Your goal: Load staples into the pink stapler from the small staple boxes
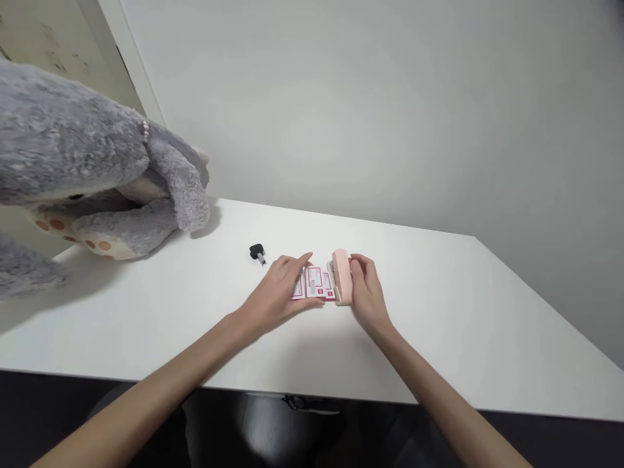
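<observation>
My left hand [280, 286] is closed around a row of small white boxes [314, 281] with red borders, its thumb along the near side and fingers along the far side. The boxes lie on the table side by side, partly overlapping; the leftmost is half covered by the hand. Against their right end stands a pink stapler [344, 276] with a cream base, its length pointing away from me. My right hand [366, 289] grips the stapler from its right side, with the fingertips partly hidden.
On the white table [429, 325], a small black object with a metal end [257, 252] lies beyond my left hand. A large grey plush toy [121, 175] sits at the left. A pale wall [341, 117] rises behind the table's back edge.
</observation>
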`<action>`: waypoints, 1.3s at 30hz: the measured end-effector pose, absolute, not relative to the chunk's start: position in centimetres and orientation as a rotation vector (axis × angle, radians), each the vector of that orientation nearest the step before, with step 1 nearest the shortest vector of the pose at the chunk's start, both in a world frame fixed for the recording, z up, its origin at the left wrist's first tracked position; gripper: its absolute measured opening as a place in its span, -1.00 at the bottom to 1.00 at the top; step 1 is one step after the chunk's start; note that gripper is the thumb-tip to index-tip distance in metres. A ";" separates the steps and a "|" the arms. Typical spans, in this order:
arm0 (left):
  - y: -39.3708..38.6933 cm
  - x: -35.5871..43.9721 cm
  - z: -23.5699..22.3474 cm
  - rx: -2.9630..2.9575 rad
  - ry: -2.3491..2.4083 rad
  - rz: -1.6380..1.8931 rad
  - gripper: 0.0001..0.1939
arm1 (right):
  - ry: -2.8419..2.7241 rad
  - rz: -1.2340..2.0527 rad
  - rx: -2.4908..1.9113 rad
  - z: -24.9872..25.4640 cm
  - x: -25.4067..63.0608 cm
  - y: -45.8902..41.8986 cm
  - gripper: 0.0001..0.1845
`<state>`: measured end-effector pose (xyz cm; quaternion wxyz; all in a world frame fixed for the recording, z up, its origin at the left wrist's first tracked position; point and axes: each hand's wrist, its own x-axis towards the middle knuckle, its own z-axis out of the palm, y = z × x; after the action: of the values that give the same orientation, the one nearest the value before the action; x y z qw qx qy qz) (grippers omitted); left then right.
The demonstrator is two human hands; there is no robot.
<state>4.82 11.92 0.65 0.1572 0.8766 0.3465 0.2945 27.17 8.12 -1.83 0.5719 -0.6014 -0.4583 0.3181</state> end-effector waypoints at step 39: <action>13.0 8.8 2.1 1.824 1.081 0.805 -0.44 | -1.135 0.703 -1.427 -1.4 27.3 8.1 -0.57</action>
<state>8.82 12.99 2.12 0.4232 0.7286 0.4319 0.3216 27.33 8.08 -1.38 0.5596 -0.6051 -0.4815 0.2980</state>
